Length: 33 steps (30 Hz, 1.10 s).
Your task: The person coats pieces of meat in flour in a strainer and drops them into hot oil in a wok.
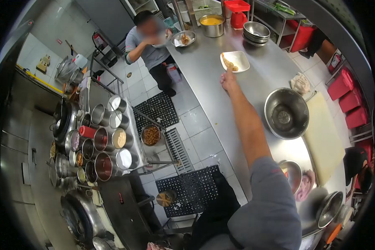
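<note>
L hand (155,246) mostly cut off, pic's btm edge; hold unclear. R hand's (227,81) finger grip too small to tell; ditto food (229,63) in white bowl (243,62). Steel bowl (296,174) nr tabletop's (196,71) R edge part hidden, sleeve (271,196). Co-worker's head (148,23) blurred.

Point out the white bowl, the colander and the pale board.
White bowl (241,61), head view: bare inside.
Colander (286,115), head view: inner bottom.
Pale board (326,137), head view: middle of its top.

I count here: one squarish white dish (243,61), one metal colander (286,109), one pale cutting board (326,139), one yellow-filled pot (213,30), two black floor mats (196,189).
</note>
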Each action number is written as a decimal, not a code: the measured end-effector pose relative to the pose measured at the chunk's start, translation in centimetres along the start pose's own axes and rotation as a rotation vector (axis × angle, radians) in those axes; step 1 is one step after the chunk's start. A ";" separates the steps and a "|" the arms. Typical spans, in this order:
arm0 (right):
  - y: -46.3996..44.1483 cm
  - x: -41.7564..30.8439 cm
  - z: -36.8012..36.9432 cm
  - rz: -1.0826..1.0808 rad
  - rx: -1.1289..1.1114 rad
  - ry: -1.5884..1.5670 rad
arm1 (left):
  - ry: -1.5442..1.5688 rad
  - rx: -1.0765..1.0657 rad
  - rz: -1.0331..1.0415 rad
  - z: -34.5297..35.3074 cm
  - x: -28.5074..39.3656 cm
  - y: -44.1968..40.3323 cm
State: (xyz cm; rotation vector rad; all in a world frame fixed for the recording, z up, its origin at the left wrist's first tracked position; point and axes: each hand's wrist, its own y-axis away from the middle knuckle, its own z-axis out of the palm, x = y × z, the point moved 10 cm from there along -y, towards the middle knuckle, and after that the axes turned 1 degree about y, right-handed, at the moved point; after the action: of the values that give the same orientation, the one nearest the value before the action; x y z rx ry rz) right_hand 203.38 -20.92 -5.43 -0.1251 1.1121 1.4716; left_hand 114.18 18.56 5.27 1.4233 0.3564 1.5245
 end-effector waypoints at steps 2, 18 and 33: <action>-0.4 -1.1 0.2 -0.033 0.039 0.020 | 0.040 0.077 -0.033 -0.2 -0.5 -0.5; 23.8 5.5 -7.7 0.049 -0.190 0.309 | 0.074 -0.367 -0.031 3.1 1.0 -0.9; 65.0 15.6 -31.1 0.137 -0.189 0.488 | -0.338 -0.506 -0.210 -0.7 -4.3 -4.7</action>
State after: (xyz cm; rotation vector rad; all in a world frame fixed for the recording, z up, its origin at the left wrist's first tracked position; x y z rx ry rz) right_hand 130.21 -18.69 3.35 -0.5738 1.3864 1.7191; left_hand 114.93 17.71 -1.02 1.1660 -0.0846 1.0782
